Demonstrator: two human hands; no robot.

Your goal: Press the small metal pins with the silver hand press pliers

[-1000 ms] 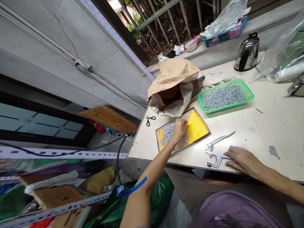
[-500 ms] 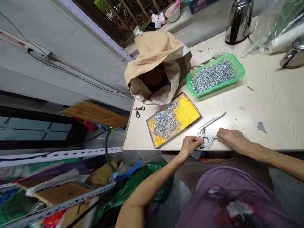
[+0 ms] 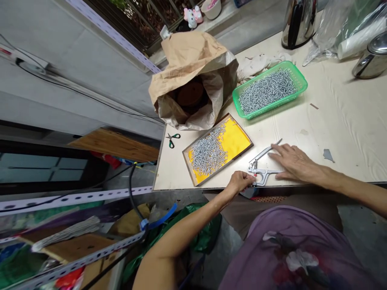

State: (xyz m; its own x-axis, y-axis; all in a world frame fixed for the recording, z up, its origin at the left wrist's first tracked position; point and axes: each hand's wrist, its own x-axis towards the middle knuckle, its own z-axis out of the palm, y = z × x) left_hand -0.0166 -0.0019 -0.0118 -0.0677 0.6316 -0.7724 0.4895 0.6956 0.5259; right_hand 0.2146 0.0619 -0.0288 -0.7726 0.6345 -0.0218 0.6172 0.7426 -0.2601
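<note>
A pair of silver snap-fastener pliers (image 3: 263, 172) lies at the table's front edge, its handles spread apart and a spring between them. My right hand (image 3: 294, 163) spans the handles, fingertips on the upper one and thumb by the lower one. At the jaw end, beside a small red part, my left hand (image 3: 240, 182) is closed in a pinch; what its fingertips hold is hidden. Left of the pliers is a shallow tray (image 3: 221, 176) with a yellow bottom, partly covered with small silver metal pieces (image 3: 208, 152).
Behind the tray stand an open brown paper bag (image 3: 193, 52) and a green basket (image 3: 269, 108) full of similar metal pieces. Small scissors (image 3: 172, 140) lie by the table's left edge. A steel kettle (image 3: 299, 24) and plastic wrapping (image 3: 329, 40) are at the back right.
My right hand has opened wider and its fingers have moved up onto the upper handle, from the lower handle alone. My left hand stays at the jaw. The view has shifted slightly.
</note>
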